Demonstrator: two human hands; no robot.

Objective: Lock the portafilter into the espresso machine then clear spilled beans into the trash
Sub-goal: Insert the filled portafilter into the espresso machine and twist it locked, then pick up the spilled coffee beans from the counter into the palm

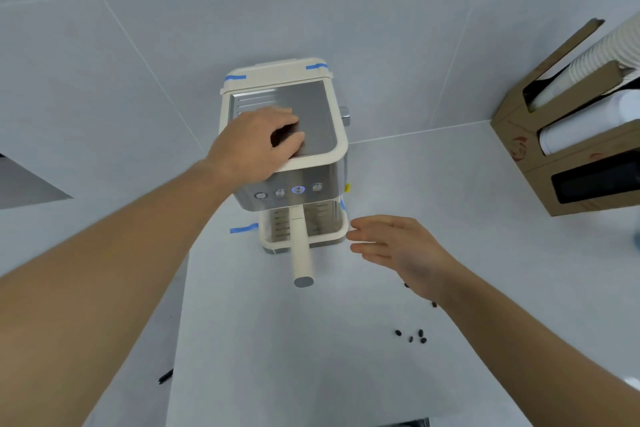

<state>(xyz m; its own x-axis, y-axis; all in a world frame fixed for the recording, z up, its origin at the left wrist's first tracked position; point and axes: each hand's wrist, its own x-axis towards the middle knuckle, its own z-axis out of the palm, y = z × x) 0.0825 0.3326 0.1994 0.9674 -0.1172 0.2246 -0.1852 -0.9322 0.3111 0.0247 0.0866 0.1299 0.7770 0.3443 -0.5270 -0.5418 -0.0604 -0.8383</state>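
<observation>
A cream and steel espresso machine (pixel 320 121) stands on the white counter against the tiled wall. The portafilter sits under its front, and its cream handle (pixel 301 253) points straight toward me. My left hand (pixel 254 144) lies flat on the machine's top, fingers spread over the metal tray. My right hand (pixel 394 248) hovers open just right of the drip tray, holding nothing, a short way from the handle. Several dark coffee beans (pixel 412 336) lie scattered on the counter at the right, some beside my right wrist.
A cardboard cup dispenser (pixel 530 149) with stacked white paper cups stands at the far right. Blue tape (pixel 244 228) marks the counter left of the machine. The counter's left edge (pixel 180 322) drops to a tiled floor. A dark object (pixel 412 422) shows at the bottom edge.
</observation>
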